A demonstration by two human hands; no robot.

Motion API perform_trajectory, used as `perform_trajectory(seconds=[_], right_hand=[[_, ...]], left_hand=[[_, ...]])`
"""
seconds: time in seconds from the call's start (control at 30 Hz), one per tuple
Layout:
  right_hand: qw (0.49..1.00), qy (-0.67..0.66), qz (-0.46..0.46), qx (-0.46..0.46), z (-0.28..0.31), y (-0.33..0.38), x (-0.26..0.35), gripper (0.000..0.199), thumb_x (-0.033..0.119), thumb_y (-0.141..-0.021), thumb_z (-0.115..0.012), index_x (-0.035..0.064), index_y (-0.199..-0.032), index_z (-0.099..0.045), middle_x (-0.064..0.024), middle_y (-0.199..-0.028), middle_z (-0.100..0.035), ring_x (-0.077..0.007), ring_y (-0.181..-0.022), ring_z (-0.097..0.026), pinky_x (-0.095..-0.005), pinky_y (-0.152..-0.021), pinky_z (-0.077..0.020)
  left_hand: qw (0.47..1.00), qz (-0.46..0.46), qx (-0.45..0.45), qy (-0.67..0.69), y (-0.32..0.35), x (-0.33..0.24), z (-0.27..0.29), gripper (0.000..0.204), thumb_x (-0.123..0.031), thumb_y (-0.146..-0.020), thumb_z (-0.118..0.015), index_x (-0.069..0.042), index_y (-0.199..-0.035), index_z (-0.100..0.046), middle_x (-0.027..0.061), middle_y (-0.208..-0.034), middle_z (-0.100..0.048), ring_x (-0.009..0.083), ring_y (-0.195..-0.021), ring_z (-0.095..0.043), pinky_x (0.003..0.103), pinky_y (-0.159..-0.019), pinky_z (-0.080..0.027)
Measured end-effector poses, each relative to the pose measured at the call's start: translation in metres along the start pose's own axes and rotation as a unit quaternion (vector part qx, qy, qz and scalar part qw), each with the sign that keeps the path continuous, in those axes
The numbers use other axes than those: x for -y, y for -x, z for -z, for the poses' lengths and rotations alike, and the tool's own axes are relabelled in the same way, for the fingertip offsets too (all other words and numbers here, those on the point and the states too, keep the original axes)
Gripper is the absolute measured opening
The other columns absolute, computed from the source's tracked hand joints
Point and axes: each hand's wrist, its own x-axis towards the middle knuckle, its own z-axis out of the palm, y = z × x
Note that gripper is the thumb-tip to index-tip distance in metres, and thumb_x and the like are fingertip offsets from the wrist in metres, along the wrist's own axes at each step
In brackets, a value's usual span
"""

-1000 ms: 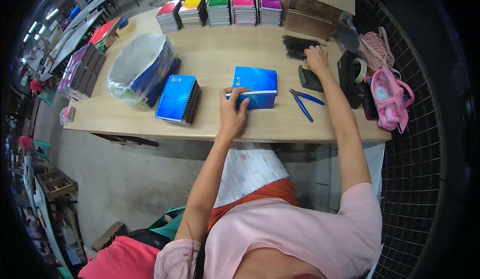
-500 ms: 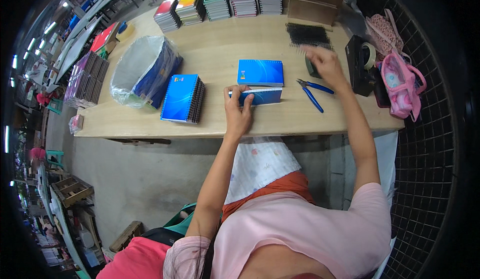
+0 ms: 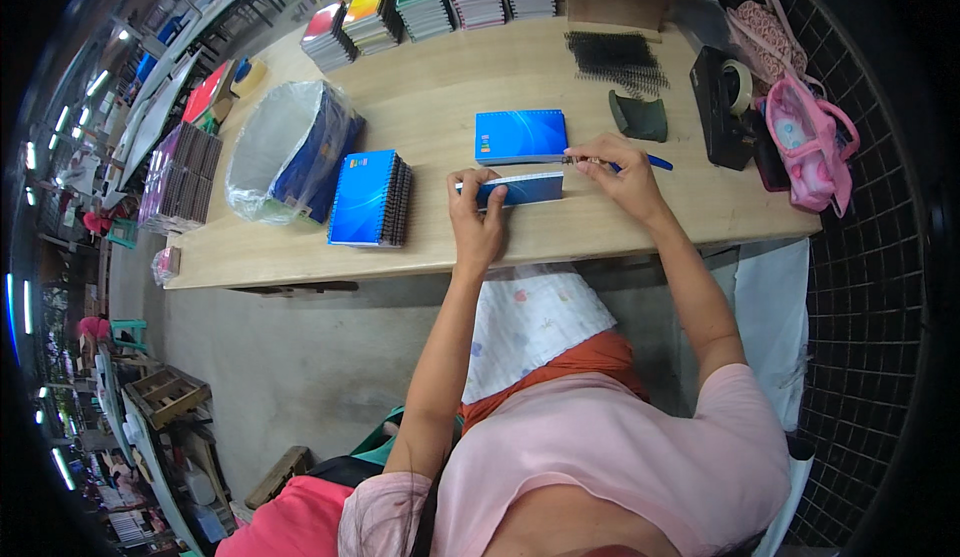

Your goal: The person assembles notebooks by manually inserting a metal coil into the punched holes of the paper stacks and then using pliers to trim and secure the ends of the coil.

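Note:
My left hand (image 3: 477,222) grips a small blue-covered notebook (image 3: 530,189), standing on its long edge with its white page edge uppermost. My right hand (image 3: 625,175) is closed around a thin wire binding coil (image 3: 582,160), whose end pokes out by the notebook's right end. Behind that hand lie blue-handled cutters (image 3: 660,163), mostly hidden by the fingers. Just beyond the notebook, a blue stack with punched holes along its far edge (image 3: 520,137) lies flat. To the left sits a pile of blue wire-bound notebooks (image 3: 362,197).
Black wire coils (image 3: 615,60) lie at the far right, near a dark green curved piece (image 3: 638,117). A tape dispenser (image 3: 722,107) and pink bag (image 3: 805,147) stand right. A plastic-lined bin (image 3: 285,152) stands left; colourful notebook stacks (image 3: 420,5) line the back.
My right hand has come from beside the black coils down to the notebook's right end, now with a wire coil in its fingers. My left hand keeps its grip.

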Motion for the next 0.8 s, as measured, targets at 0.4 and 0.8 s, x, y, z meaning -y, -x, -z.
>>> perform_trajectory(seconds=[0.4,0.8], right_hand=[[0.994,-0.057,-0.004,0.096,0.006,-0.005,0.006,0.017,0.003,-0.086,-0.069,0.0016,-0.103,-0.072,-0.0065,-0.093,-0.068,-0.0167,-0.086,-0.061,-0.0279,-0.078,-0.0476],[0.988,0.094,0.071,0.103,0.000,-0.008,0.014,0.024,0.015,-0.086,-0.070,0.0043,-0.106,-0.061,-0.0130,-0.096,-0.063,-0.0342,-0.089,-0.064,-0.0422,-0.075,-0.0503]], left_hand=[[1.000,0.015,-0.011,0.003,0.003,0.004,-0.002,0.018,-0.012,-0.090,-0.069,-0.002,-0.102,-0.061,0.0152,-0.099,-0.054,0.0316,-0.095,-0.053,0.040,-0.085,-0.044],[0.999,0.015,-0.021,0.019,0.002,-0.001,-0.003,0.015,-0.010,-0.091,-0.068,-0.001,-0.101,-0.061,0.0132,-0.097,-0.055,0.0279,-0.095,-0.053,0.037,-0.084,-0.045]])
